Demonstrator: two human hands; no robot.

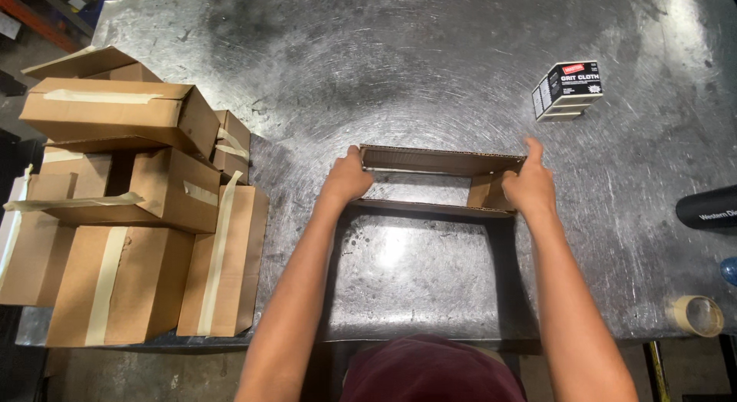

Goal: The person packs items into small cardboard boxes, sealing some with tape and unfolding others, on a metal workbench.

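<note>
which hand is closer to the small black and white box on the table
Right. The right hand grips the right end of the open cardboard box, just below-left of the small black and white box. The left hand holds the far end.

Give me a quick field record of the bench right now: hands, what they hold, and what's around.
left hand: grips the left end of the open cardboard box
right hand: grips the box's right end, fingers over the top edge
box state: unsealed, open through, metal table visible inside
left of hands: stack of taped cardboard boxes
far right: small black and white carton, apart from the hands
right edge: roll of tape; black cylinder, partly out of view
</note>
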